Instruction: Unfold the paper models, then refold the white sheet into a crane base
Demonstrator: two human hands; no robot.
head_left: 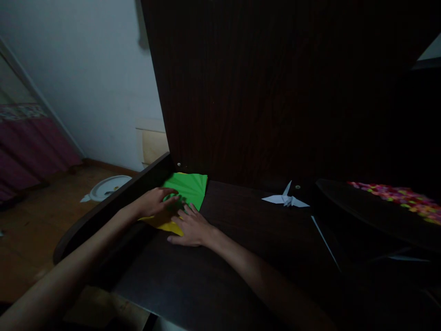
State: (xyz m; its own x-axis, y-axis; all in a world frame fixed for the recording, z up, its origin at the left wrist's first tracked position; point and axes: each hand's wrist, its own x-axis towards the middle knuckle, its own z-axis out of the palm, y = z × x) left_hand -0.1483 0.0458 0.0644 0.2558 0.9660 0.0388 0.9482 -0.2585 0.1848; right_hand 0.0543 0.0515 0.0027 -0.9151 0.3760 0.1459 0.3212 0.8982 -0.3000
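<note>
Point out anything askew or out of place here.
The green paper looks creased, and yellow paper juts unevenly from beneath it, near the right hand. A round white tray lies on the floor, perhaps an odd spot for one.

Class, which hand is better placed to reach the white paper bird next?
Probably the right hand: it is nearer the white paper bird, while the left hand is farther left, over the green sheet.

One head-worn view looks forward and down onto a dark desk [234,271], facing its upright back panel [275,101]. It sits within arm's reach of the desktop, yet takes in wall [86,78] and floor [44,225] at left.
</note>
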